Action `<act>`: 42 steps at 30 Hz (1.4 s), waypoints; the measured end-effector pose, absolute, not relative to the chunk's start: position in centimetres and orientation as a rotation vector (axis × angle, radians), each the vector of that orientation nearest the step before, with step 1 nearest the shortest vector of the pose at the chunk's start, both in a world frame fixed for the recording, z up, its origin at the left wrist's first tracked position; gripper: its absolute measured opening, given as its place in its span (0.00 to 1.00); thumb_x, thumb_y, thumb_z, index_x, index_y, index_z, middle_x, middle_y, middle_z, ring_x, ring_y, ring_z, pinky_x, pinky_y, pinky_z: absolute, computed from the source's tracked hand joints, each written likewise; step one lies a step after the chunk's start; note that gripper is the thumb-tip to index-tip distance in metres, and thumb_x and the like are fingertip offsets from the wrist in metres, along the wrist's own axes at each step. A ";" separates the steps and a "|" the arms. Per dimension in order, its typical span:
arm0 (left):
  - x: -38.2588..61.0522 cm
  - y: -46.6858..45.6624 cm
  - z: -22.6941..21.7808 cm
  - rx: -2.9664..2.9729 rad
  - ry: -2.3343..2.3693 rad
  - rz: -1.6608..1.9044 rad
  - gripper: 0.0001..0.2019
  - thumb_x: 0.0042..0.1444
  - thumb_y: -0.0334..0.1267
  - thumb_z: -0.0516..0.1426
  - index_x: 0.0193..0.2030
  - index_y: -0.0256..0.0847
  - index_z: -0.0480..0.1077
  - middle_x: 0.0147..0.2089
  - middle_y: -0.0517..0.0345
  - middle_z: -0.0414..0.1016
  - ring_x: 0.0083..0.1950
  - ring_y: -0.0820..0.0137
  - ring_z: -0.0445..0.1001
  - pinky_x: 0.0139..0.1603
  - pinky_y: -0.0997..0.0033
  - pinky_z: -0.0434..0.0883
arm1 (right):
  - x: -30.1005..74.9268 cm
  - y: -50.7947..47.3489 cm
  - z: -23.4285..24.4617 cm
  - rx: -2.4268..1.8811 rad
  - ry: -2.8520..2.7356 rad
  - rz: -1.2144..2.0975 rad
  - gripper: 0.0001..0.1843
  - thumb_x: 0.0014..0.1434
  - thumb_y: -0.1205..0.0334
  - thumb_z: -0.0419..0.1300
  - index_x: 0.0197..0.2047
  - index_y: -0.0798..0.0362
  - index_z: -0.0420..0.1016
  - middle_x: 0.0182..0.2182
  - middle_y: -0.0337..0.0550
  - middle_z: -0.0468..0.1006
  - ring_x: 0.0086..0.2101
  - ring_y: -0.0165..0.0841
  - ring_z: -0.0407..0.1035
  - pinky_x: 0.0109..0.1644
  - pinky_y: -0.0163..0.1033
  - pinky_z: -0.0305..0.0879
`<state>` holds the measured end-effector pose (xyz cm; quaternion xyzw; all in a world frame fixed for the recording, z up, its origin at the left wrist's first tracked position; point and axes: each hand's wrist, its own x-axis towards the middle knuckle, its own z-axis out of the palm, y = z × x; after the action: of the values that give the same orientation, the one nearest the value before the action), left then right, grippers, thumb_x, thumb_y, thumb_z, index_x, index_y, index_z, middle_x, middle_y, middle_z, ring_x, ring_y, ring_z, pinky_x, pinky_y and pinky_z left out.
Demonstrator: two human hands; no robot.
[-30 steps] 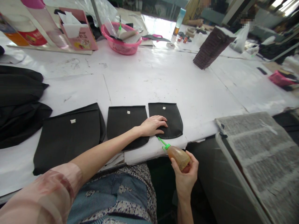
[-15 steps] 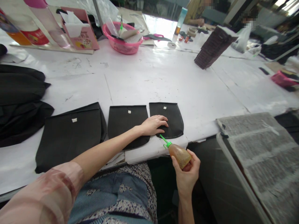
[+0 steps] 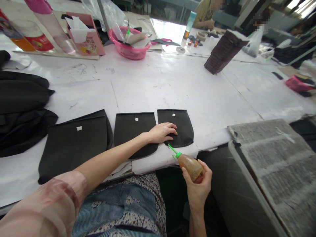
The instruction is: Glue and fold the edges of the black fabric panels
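My left hand (image 3: pixel 163 132) lies flat, fingers a little apart, on the left part of the rightmost black fabric panel (image 3: pixel 184 130). In my right hand (image 3: pixel 198 179) is a squeeze bottle (image 3: pixel 190 165) of brownish liquid, tilted, with a green nozzle (image 3: pixel 174 149). The nozzle tip is at the lower left edge of that panel, near my left thumb; whether it touches cannot be told. Under my left wrist sits a middle black panel (image 3: pixel 134 131). Farther left lies a larger stack of black panels (image 3: pixel 74 144). Each top face bears a small white tag.
Black cloth (image 3: pixel 22 95) is heaped at the left. Behind stand a pink basket (image 3: pixel 130 51), a tissue box (image 3: pixel 86 41), bottles and a dark bundle (image 3: pixel 223 52). A grey cloth-covered board (image 3: pixel 269 164) stands at the right. A co-worker's arm (image 3: pixel 206 23) shows across the table.
The bottle and its nozzle tip have shifted very slightly down and left against the panel edge. My left hand stays in place; the view has moved a little.
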<state>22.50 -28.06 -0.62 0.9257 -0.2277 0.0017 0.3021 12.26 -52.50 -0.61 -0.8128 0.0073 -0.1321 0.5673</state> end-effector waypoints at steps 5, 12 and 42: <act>23.7 -26.6 0.1 2.397 -0.779 -0.150 0.17 0.59 0.33 0.60 0.56 0.47 0.73 0.65 0.53 0.66 0.66 0.64 0.65 0.66 0.67 0.62 | 12.2 -52.8 -0.2 -1.799 0.127 -0.222 0.34 0.46 0.54 0.74 0.54 0.52 0.67 0.47 0.49 0.74 0.37 0.40 0.76 0.35 0.42 0.77; 24.3 -27.1 1.0 2.611 -0.785 -0.228 0.23 0.55 0.39 0.65 0.58 0.48 0.71 0.66 0.54 0.65 0.65 0.60 0.65 0.62 0.64 0.64 | 13.7 -54.2 0.6 -1.432 0.343 -0.136 0.31 0.49 0.54 0.72 0.53 0.53 0.66 0.33 0.39 0.77 0.23 0.35 0.76 0.23 0.35 0.70; 23.7 -33.5 0.1 2.944 -0.372 0.228 0.19 0.59 0.53 0.60 0.49 0.42 0.70 0.55 0.47 0.69 0.55 0.54 0.65 0.46 0.57 0.64 | 13.6 -54.6 -1.6 -1.976 0.141 -0.629 0.35 0.47 0.52 0.73 0.55 0.54 0.69 0.50 0.53 0.73 0.44 0.42 0.74 0.45 0.45 0.75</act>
<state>23.70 -33.47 0.12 0.9858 -0.1246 0.0765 0.0827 13.61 -54.62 -1.64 -0.8195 0.0584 -0.2608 0.5070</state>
